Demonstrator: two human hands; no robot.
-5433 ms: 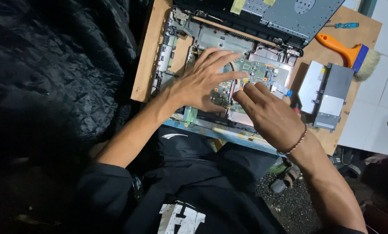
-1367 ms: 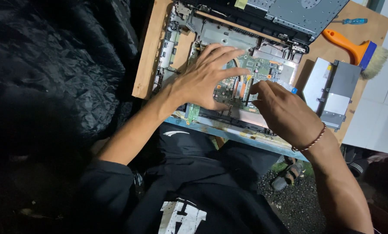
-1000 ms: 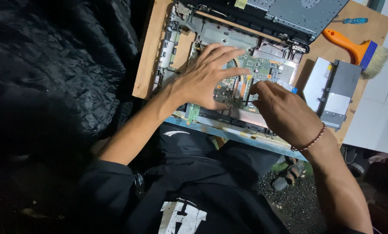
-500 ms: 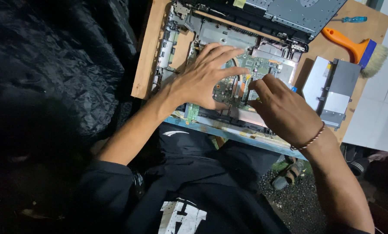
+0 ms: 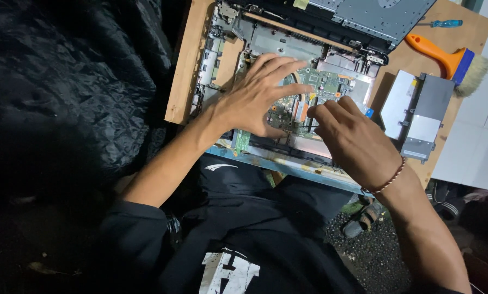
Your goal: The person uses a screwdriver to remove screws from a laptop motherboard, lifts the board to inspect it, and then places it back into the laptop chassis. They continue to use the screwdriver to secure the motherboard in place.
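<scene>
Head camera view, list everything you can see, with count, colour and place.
opened laptop: one, grey-silver, on the board
circuit board: one, green, inside the laptop under both hands
wooden board: one, tan, under the laptop
metal drive units: two, silver, right of the laptop
brush: one, orange handle, upper right
screwdriver: one, blue handle, above the brush
black sheet: one, left
left hand: spread on the circuit board
right hand: fingertips at the circuit board, beaded wristband
</scene>
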